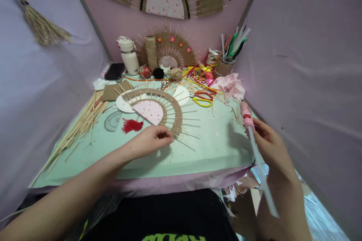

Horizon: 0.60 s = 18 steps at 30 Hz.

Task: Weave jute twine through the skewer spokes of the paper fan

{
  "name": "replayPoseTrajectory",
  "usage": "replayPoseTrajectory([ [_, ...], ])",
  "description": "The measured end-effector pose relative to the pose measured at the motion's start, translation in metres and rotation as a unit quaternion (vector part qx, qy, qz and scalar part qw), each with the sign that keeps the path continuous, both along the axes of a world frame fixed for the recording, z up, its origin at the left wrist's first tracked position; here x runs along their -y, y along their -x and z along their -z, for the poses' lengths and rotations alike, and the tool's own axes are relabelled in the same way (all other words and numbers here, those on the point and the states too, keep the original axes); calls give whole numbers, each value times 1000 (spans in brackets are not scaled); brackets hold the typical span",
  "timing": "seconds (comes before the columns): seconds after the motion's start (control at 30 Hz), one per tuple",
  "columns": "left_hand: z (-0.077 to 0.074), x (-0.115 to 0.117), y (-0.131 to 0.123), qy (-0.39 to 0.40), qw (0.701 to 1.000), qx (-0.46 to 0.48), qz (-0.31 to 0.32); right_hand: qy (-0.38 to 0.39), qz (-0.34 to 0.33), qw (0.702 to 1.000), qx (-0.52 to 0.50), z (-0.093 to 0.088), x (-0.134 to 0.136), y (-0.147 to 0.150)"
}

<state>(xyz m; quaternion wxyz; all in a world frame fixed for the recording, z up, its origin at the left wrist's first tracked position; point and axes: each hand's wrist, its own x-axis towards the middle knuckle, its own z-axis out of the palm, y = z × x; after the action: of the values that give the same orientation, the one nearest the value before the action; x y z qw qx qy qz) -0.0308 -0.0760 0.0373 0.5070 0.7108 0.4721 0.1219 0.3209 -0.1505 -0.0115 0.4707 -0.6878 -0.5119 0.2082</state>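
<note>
My left hand [151,140] rests on the green table [215,143], fingers curled together at the near edge of a half-round woven jute fan [169,103] with wooden skewers sticking out as spokes; whether they pinch a skewer or strand is unclear. The fan has a pink dotted centre [149,111] and lies on white paper discs. My right hand [268,145] is closed around a long white stick [261,167] with a pink tip [245,115], held off the table's right edge. A red tassel [131,125] lies left of my left hand.
Loose skewers [82,124] lie along the left edge near a protractor [112,121]. At the back stand a white bottle [128,55], jute spool [151,52], twine balls, coloured cords, yellow-red scissors [203,98], pink tissue [229,84] and a tool cup [226,66]. Fabric walls close both sides.
</note>
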Motion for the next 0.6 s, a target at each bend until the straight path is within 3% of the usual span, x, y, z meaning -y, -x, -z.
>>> replayPoseTrajectory([
  [0.07, 5, -12, -12, -137, 990, -31, -15, 19, 7, 998, -61, -1, 6, 12],
  [0.17, 22, -25, -32, -262, 963, -68, 9, 37, -28, 994, -98, 1, 14, 32],
  [0.37, 55, -20, -39, -317, 944, -85, 34, 86, -90, 988, -96, 7, 25, 57],
  [0.6, 63, -16, -34, -350, 932, -86, 30, 92, -148, 978, -112, 6, 21, 71],
])
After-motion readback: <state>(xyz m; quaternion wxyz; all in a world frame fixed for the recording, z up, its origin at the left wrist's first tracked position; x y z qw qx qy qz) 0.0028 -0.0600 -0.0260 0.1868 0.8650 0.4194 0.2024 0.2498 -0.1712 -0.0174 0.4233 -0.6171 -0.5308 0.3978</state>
